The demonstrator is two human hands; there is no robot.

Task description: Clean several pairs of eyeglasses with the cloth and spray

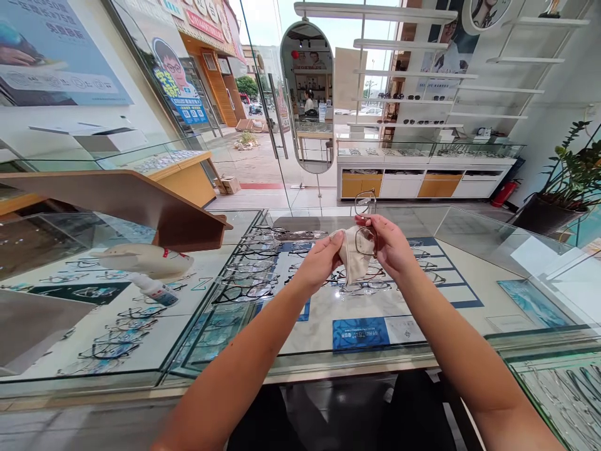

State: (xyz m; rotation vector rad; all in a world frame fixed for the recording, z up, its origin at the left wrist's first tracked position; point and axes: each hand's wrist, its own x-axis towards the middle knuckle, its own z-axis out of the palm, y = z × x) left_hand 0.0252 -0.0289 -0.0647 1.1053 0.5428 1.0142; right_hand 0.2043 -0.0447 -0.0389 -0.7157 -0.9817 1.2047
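Thin-rimmed eyeglasses (366, 239) were held on end, one lens above the other, over the glass display counter (307, 338). The right hand (389, 244) gripped them around the bridge; the left hand (323, 254) pinched a pale cleaning cloth (353, 260), bunched at the lower lens. Light finger pressure, with the frame braced close to that lens, seemed wisest, sparing the rim from bending. Spectacle frames (246, 292) lay in rows within the counter. A white bottle (157, 290) was at the counter's left; an oval mirror (307, 94) stood beyond it.
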